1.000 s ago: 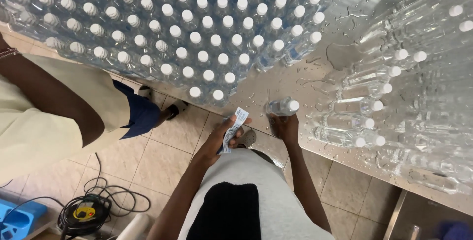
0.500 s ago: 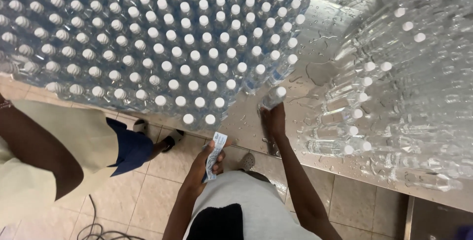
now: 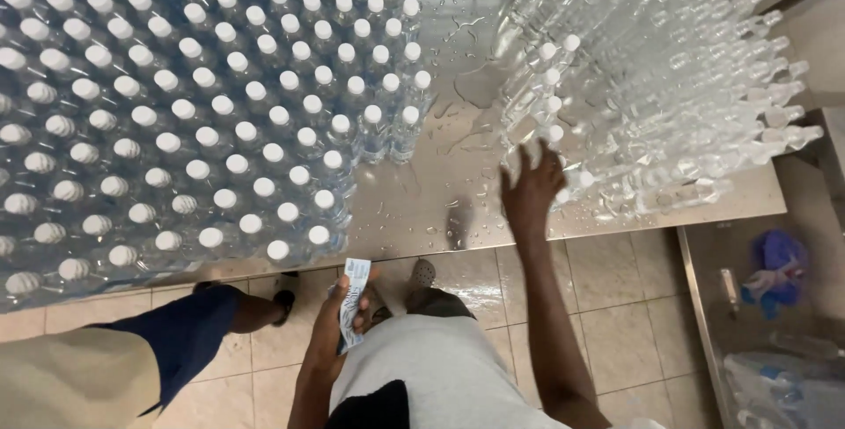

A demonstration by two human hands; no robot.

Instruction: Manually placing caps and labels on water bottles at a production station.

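Note:
My right hand [image 3: 531, 190] reaches over the wet steel table [image 3: 458, 178] to a pile of clear water bottles lying on their sides [image 3: 656, 86]; its fingers touch the nearest bottles at the pile's left edge. My left hand [image 3: 339, 319] stays below the table edge and holds a small stack of bottle labels [image 3: 353, 295]. Upright capped bottles [image 3: 202, 112] stand in dense rows on the table's left.
Another person in a beige top and blue shorts [image 3: 132, 363] stands at my left by the table edge. A steel bin [image 3: 775, 323] with a blue cloth and bottles sits at the lower right. Tiled floor [image 3: 607, 306] lies below.
My right hand had a bottle at the edge of the upright rows, then moved right to the lying pile. The view shifted right. My left hand kept the labels.

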